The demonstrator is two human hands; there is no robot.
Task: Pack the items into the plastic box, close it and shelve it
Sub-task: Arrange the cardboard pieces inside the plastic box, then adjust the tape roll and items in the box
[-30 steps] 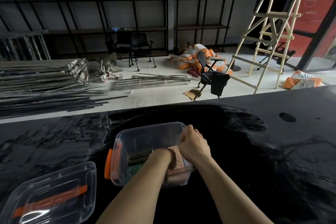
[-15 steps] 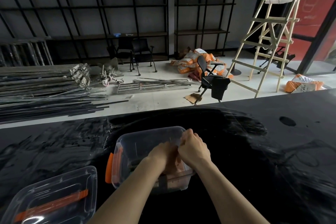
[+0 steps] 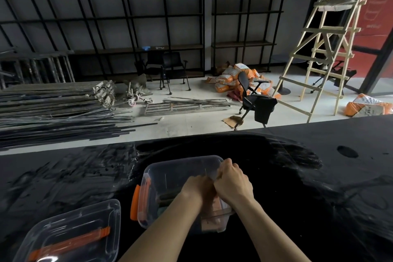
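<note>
Lid (image 3: 70,234) lies at the table's (image 3: 297,208) near left edge. Centre: left hand (image 3: 198,190) inside the box (image 3: 170,178), grip not visible; right hand (image 3: 232,183) clenched on its right rim. Step: packing. Next: withdraw hands, fit lid.

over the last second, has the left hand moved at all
Yes. The left hand has pushed deeper into the plastic box, toward its far wall and up against the right hand, which grips the box's right rim.
</note>
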